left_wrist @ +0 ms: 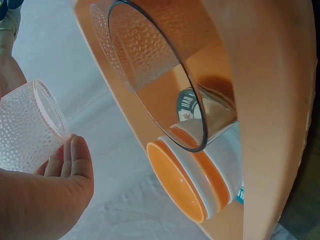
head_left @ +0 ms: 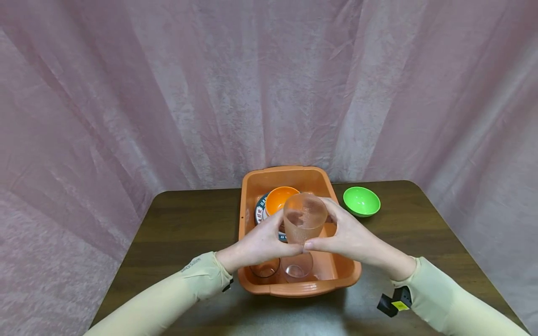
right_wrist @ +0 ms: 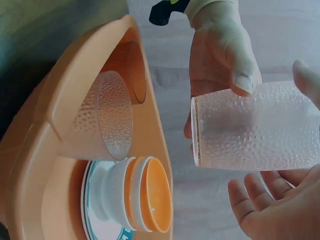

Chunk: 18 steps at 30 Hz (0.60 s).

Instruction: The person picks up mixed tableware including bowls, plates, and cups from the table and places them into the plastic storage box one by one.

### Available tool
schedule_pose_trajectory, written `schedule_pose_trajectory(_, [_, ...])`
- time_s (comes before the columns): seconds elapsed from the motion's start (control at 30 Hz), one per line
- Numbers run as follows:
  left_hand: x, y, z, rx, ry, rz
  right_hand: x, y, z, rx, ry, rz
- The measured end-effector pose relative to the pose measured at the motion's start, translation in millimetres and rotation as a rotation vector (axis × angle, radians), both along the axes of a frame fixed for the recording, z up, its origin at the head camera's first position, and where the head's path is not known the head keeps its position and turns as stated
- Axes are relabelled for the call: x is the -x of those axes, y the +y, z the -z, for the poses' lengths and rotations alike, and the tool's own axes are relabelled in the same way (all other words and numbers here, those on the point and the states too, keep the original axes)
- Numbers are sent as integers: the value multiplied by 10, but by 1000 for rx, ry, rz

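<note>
A clear tumbler with a pebbled surface [head_left: 304,217] is held up over an orange plastic basin [head_left: 299,289], between both hands. My left hand [head_left: 262,240] grips it from the left; in the right wrist view its thumb lies along the tumbler [right_wrist: 260,130]. From the other side my right hand [head_left: 355,235] curls round it, thumb in front. Part of the right hand's fingers is hidden behind the tumbler in the head view. Inside the basin, at the near end, stand a dark-rimmed glass [left_wrist: 145,97] and another pebbled tumbler [right_wrist: 95,122].
Farther back in the basin, orange and white bowls [left_wrist: 182,185] are stacked on a plate with a lettered dark rim [head_left: 260,210]. A bright green bowl [head_left: 361,201] stands on the wooden table [head_left: 193,224], right of the basin. Pink curtain [head_left: 260,93] hangs behind.
</note>
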State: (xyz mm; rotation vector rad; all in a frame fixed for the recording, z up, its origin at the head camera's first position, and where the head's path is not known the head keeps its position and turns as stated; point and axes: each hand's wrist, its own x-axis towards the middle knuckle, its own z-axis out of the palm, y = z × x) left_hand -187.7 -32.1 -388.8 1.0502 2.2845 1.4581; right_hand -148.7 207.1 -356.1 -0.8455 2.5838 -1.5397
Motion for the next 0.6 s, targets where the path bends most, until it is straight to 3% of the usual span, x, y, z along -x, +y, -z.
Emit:
schedule_pose_trajectory(0.4, [6,5,25,0,49,14,12,-57,37,19,20,75])
schedule_pose_trajectory(0.6, [19,7,8,14,63,85,5,-19,34,6,14,83])
